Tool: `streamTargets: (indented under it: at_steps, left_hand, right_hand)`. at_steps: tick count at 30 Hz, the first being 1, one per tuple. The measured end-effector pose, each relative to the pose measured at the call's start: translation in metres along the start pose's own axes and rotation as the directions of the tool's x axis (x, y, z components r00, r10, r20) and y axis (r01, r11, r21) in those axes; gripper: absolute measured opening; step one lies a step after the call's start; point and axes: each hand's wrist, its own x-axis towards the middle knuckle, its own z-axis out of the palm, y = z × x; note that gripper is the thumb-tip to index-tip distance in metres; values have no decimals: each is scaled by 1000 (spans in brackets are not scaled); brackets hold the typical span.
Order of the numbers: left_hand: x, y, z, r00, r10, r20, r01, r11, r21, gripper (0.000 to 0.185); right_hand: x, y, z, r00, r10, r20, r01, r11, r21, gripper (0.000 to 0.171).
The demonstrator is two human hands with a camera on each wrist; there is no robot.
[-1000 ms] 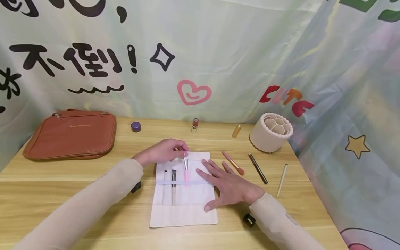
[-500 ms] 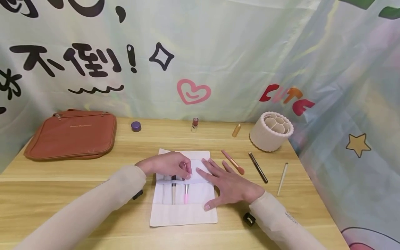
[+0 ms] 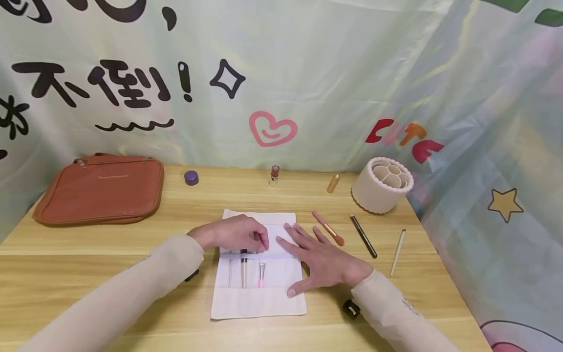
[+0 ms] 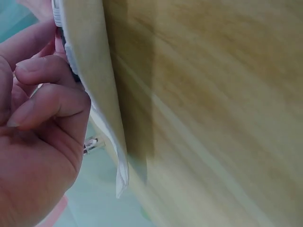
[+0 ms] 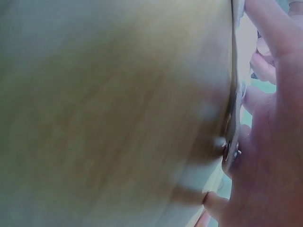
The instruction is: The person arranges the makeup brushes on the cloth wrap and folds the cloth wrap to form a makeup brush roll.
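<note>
A white cloth brush roll [image 3: 259,303] lies unfolded on the table, with a pale elastic band [image 3: 281,255] across it. My left hand [image 3: 235,232] is over its upper half, fingers curled and fingertips just above the band; whether they pinch cloth or band is hidden. Below the band, the pink-handled makeup brush [image 3: 262,274] sits partly in a pocket, its head showing. Left of it are a dark-ferruled brush [image 3: 244,274] and a slim pale brush [image 3: 230,274], their tops covered by my left hand. My right hand [image 3: 323,261] rests with spread fingers on the roll's right side.
Right of the roll lie a pink brush [image 3: 327,228], a black brush [image 3: 363,236] and a white brush [image 3: 398,252]. Behind stand a cream holder [image 3: 378,190], a gold tube [image 3: 333,184], a lipstick [image 3: 274,176], a purple jar [image 3: 191,178] and a brown case [image 3: 105,193].
My left hand has come down from the roll's top edge to near the band. The pink-handled brush has slid down toward me, its head now below the band. My right hand has stayed put.
</note>
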Motion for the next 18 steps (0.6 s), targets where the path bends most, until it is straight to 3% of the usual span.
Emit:
streamTargets:
  at_steps: [9, 13, 18]
  left_hand:
    - [-2, -2, -3, 1000, 15, 6, -15, 1000, 23, 12]
    - [-9, -7, -13, 995, 25, -92, -21, 999, 42, 14]
    - [-27, -20, -29, 974, 55, -220, -34, 995, 98, 19]
  right_hand:
    - [0, 0, 0, 1000, 4, 3, -4, 1000, 11, 116]
    - [0, -1, -2, 1000, 6, 6, -6, 1000, 12, 116]
    - [1, -2, -2, 1000, 9, 7, -9, 1000, 19, 117]
